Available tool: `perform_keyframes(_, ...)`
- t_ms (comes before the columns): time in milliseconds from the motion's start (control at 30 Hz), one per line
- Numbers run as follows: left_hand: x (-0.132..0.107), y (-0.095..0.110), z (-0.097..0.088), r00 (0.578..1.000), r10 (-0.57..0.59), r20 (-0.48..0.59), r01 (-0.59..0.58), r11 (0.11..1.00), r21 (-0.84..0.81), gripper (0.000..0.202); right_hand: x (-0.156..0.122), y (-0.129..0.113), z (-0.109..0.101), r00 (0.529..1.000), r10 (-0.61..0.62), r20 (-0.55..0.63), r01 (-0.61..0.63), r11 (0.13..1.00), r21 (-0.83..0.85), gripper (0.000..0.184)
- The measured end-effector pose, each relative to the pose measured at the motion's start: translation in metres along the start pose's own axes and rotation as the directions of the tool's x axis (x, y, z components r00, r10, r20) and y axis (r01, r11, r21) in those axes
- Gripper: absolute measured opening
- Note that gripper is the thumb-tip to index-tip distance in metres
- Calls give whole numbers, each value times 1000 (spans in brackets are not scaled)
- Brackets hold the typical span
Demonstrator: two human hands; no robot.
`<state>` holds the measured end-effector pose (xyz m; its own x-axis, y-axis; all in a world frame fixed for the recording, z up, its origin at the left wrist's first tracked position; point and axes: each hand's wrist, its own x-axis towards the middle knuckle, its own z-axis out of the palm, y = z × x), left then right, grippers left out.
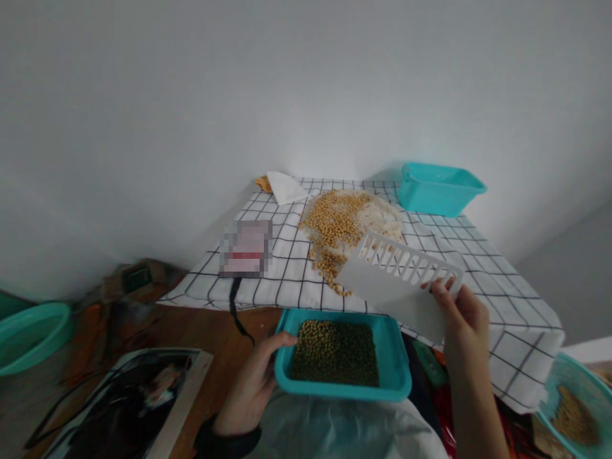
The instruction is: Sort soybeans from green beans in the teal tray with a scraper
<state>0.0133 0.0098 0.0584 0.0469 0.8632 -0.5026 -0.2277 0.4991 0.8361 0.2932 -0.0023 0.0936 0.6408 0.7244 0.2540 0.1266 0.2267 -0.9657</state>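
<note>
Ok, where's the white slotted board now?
The white slotted board is right of centre in the head view, held by the right hand, near the yellow beans.

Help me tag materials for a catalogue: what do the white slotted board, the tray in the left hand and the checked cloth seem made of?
White slotted board: probably plastic, matte; thin and flat, with even slots.
Turquoise tray: likely moulded plastic, satin-looking; rounded corners, uniform colour.
Checked cloth: seemingly fabric, matte; it wrinkles and drapes, though a coated finish is possible.
</note>
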Motion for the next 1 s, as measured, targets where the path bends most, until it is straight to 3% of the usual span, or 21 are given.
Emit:
perform_keyframes(100, 2, -2, -2, 995, -102, 21, 104, 989, -106, 15, -7, -9, 4, 1000, 15, 6, -15, 1000, -7, 30)
perform_keyframes(267, 5, -6, -3, 996, -90, 5, 90, 987, -130, 25, -11, -14, 3, 1000, 31, -4, -31, 999, -35, 30)
perform_keyframes(433, 5, -8, -4, 999, -47, -21, 43, 988, -147, 14, -3, -3, -1, 998, 10, 56, -7, 999, -39, 30)
perform_keyframes(567, 9, -13, -8, 994, -103, 43, 109, 978, -176, 22, 0, 3, 0, 999, -12, 44, 15, 998, -62, 32)
perform_keyframes(767, 14, -17, -8, 994, -103, 35, 108, 980, -169, 23, -6, -6, 4, 1000, 4, 13, -4, 1000, -24, 29)
perform_keyframes(1000, 9, -14, -5, 993, -106, 48, 112, 981, -159, 25, 1, 5, 3, 994, 22, 110, -19, 999, -31, 32)
